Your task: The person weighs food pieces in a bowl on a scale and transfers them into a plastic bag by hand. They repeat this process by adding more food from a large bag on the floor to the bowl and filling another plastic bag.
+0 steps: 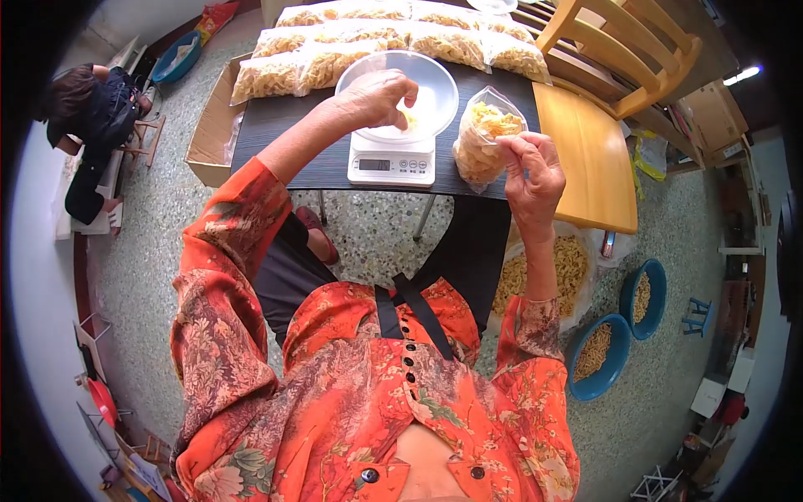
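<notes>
My left hand [381,99] reaches into a clear round bowl [443,92] on a white digital kitchen scale [391,161]. Its fingers are curled together and pointing down; what they hold, if anything, is hidden. A few small yellow pieces [410,122] show just below them in the bowl. Beside the scale, a clear plastic bag [478,159] stands upright with its top open, filled with yellowish dried-looking pieces. My right hand [534,171] pinches the right edge of the bag's mouth between thumb and fingers. The scale's display is lit too faintly to read.
Several filled bags [351,54] lie in rows along the back of the dark table [293,146]. A cardboard box [213,125] is at left, a wooden chair [619,58] at right. Below right sit a large bag of pieces [544,276] and blue basins [606,376]. Another person [96,117] sits far left.
</notes>
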A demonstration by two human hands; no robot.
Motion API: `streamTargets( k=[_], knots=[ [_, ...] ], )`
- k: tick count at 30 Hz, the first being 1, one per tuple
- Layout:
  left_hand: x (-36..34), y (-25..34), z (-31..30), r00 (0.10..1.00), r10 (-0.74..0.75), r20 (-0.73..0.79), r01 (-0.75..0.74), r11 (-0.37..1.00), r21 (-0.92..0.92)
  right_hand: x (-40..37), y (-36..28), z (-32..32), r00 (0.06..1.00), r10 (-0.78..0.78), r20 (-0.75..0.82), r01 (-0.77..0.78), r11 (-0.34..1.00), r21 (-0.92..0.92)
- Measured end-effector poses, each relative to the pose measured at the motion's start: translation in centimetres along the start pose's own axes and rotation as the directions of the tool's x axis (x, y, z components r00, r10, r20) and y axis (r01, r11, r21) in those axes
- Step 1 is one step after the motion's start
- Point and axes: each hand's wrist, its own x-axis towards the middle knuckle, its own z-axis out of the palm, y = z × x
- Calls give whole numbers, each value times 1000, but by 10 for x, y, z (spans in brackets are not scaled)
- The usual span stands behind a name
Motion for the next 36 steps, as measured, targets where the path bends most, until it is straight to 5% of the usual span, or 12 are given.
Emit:
streamTargets(
  k=[20,36],
  knots=[
    [10,-1,16,981,192,-4,-192,981,-35,4,-6,-1,1000,-1,5,1,1000,2],
    [17,-4,16,986,163,-40,-164,986,-40,4,2,3,1000,21,-9,-21,1000,22]
  ],
)
